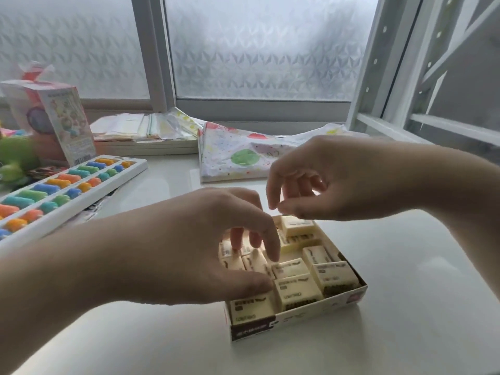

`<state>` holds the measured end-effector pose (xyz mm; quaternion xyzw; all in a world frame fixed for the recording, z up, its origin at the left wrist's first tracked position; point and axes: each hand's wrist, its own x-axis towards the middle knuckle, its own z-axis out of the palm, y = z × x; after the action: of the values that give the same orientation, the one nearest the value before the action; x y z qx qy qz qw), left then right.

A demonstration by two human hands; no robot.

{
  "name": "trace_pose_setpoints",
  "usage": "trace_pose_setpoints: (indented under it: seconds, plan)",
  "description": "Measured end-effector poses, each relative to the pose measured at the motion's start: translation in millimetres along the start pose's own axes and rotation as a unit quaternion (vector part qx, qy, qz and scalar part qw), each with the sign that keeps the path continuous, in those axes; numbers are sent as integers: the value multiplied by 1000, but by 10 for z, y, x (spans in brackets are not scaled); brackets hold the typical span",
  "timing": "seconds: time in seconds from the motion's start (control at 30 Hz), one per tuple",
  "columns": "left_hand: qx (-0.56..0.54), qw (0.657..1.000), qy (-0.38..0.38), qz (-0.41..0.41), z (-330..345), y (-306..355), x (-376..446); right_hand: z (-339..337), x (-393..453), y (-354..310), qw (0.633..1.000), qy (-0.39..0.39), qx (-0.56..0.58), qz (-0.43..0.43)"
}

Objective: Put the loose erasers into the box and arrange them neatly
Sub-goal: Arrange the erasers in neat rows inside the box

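A shallow cardboard box [311, 316] lies open on the white table, at the centre. Several cream erasers [297, 290] with dark print fill it; some lie in rows and some are askew at the far end. My left hand [194, 239] arches over the box's left half, its fingertips touching the erasers there and its thumb against the front-left eraser. My right hand [330, 180] hovers just above the far end of the box with loosely curled fingers. I see nothing held in it. No loose eraser shows outside the box.
A white abacus with colourful beads [67, 185] lies at the left, with a pink carton [62, 123] and a green plush toy [16, 158] behind it. A patterned bag [243, 152] and a stack of papers [140, 131] sit by the window sill.
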<state>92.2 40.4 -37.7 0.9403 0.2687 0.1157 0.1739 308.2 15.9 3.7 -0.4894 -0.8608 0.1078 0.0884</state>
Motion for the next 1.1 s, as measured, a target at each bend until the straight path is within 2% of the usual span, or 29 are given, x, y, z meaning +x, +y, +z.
trace_pose_setpoints:
  seconds: [0.13,0.43,0.63,0.73,0.87,0.97,1.1]
  plan:
    - [23,1000,6,10,-21,47,-35,58,36,46,998,-56,-9,29]
    - [-7,999,9,-43,112,195,50,57,52,81,996,-72,0,48]
    - [-98,994,-1,-53,139,155,72,63,57,86,996,-73,6,45]
    - [-139,990,14,-36,128,128,78,64,63,85,996,-75,10,44]
    - [-175,982,30,-59,117,177,38,59,50,86,996,-77,11,46]
    - [-210,973,66,-68,94,249,34,19,24,56,998,-49,13,26]
    - [-301,934,124,-146,-36,187,43,-64,-20,40,998,67,16,-5]
